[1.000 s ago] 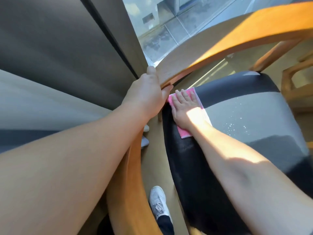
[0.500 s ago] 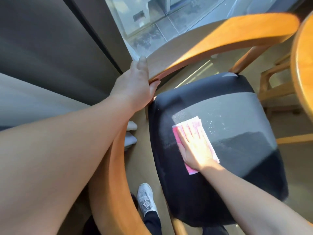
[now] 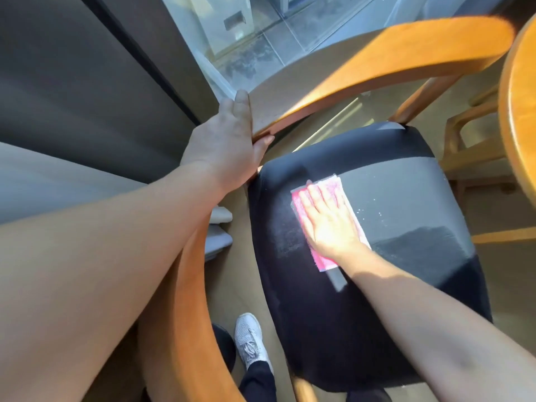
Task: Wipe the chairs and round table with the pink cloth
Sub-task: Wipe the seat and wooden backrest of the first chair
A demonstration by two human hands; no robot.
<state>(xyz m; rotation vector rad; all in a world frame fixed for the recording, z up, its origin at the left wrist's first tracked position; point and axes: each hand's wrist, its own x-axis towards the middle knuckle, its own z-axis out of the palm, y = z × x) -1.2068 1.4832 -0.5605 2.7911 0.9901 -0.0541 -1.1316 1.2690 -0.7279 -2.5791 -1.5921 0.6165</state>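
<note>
The left hand (image 3: 229,140) is clamped on the chair's wooden backrest (image 3: 377,62); the right hand (image 3: 327,221) is pressed flat, fingers spread, on the pink cloth (image 3: 333,184) at mid-seat (image 3: 406,204) — white specks are seen just right of it, likely the stroke's direction.

Right hand (image 3: 330,224) pressed flat on pink cloth (image 3: 330,187) atop dark chair seat (image 3: 406,216), left hand (image 3: 223,143) gripping curved wooden chair back (image 3: 377,62), white sneaker (image 3: 251,340) on floor below, round table's edge (image 3: 519,111) at right.

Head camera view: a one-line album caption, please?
Right hand presses pink cloth on dark seat; left hand steadies wooden backrest.
</note>
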